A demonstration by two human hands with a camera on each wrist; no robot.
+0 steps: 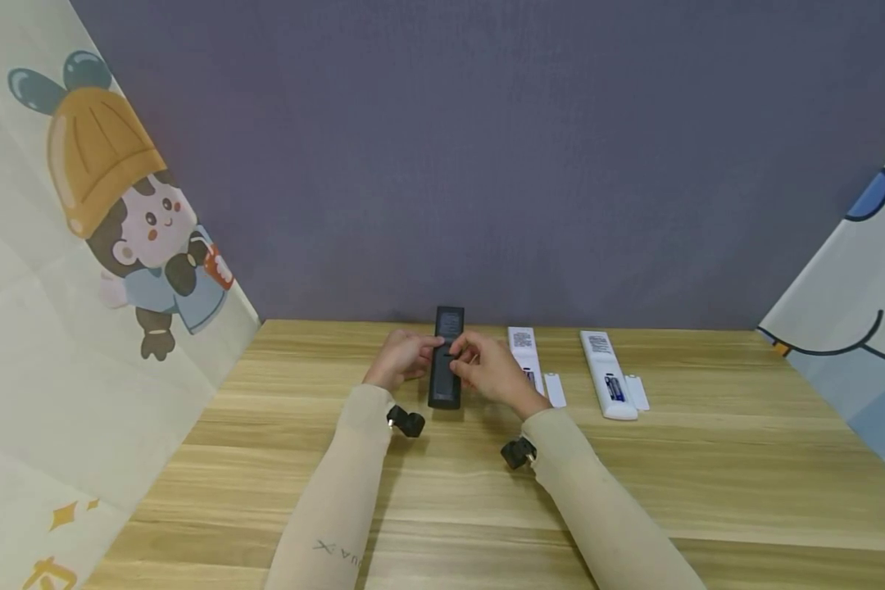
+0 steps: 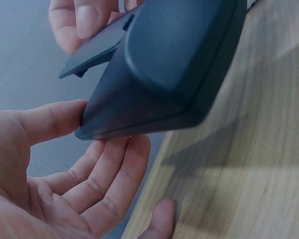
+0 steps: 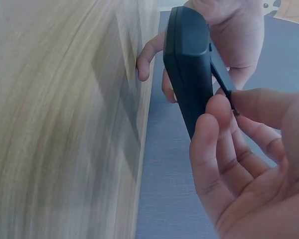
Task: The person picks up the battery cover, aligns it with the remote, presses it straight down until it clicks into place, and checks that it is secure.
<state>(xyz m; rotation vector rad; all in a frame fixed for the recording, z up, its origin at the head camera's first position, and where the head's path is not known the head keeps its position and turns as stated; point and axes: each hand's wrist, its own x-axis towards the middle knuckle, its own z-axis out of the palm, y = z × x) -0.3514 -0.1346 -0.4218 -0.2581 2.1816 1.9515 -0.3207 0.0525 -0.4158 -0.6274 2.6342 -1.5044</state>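
Note:
A black remote control (image 1: 451,318) is held back side up near the table's far edge. My left hand (image 1: 401,358) grips its left side, thumb on the near-facing edge and fingers beneath in the left wrist view. The black battery cover (image 2: 97,52) stands tilted up from the remote's back, one end lifted and the other close against the body. My right hand (image 1: 496,373) pinches the lifted end of this cover between thumb and fingers, as the right wrist view shows. The inside of the battery compartment is hidden.
Two white remotes lie back up to the right, a nearer one (image 1: 520,338) partly behind my right hand and a farther one (image 1: 600,363). Batteries (image 1: 615,388) show in the farther one. Loose white covers (image 1: 555,390) lie beside them. A grey wall (image 1: 501,164) rises behind the table.

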